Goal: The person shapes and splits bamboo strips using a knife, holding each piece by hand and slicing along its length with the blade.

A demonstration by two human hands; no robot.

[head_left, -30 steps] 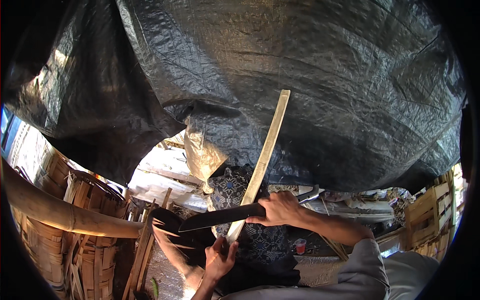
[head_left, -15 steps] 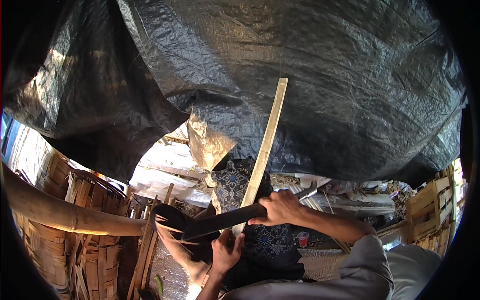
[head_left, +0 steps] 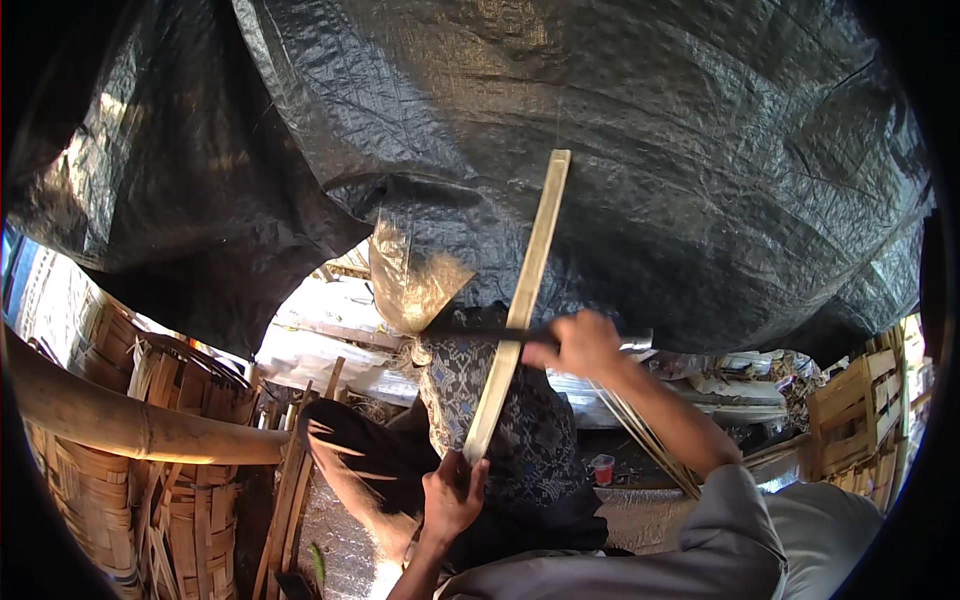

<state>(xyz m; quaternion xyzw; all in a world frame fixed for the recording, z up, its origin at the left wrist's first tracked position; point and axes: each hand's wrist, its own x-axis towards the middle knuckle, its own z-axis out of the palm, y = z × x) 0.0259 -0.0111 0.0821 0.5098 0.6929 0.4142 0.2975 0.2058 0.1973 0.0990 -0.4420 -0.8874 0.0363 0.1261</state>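
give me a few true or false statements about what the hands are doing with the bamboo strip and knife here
1. The left hand grips the lower end of the bamboo strip. True.
2. The bamboo strip lies flat on the ground. False: it stands tilted, its top end up against the black tarp.
3. The right hand holds a knife across the strip. True.
4. The right hand is empty. False: it is closed on the knife handle.
5. Woven baskets stand at the person's right. False: they are at the left, under a thick bamboo pole.
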